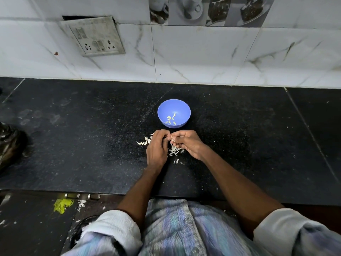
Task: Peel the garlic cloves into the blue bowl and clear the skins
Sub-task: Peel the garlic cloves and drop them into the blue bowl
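We pinch one garlic clove (pixel 172 140) between left hand (pixel 156 147) and right hand (pixel 186 144), both curled on it, just short of the blue bowl (pixel 181 108) mid-counter; we should strip skin downward onto the skins pile (pixel 174 151); then drop only the bare clove into the bowl.
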`<state>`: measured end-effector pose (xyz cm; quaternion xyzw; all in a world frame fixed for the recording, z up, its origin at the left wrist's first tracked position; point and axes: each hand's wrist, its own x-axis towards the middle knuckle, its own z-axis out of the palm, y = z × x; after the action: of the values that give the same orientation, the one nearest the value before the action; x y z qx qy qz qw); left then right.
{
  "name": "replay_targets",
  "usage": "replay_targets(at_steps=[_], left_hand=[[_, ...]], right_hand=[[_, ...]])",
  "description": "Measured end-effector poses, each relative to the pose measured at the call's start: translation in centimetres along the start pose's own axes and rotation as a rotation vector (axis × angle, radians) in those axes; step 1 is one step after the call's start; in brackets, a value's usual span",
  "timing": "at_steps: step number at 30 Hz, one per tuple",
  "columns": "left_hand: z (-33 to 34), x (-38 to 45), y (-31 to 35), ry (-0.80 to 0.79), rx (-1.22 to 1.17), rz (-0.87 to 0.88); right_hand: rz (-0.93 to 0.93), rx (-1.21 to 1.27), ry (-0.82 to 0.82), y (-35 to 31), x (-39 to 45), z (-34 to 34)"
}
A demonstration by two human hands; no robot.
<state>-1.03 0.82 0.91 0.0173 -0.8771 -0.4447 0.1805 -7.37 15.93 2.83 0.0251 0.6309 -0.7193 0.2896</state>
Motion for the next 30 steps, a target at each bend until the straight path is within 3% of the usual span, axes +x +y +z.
replay_targets(at_steps=[21, 30], left_hand=[[-0.2, 0.0, -0.1, -0.133, 0.037, -0.039], [0.6, 1.3, -0.1, -0.027, -0.160, -0.269]], right_hand=[[0.033, 0.125, 0.146, 0.6, 0.6, 0.9], [-0.040, 0.025, 0.114, 1.0, 0.6, 0.6]])
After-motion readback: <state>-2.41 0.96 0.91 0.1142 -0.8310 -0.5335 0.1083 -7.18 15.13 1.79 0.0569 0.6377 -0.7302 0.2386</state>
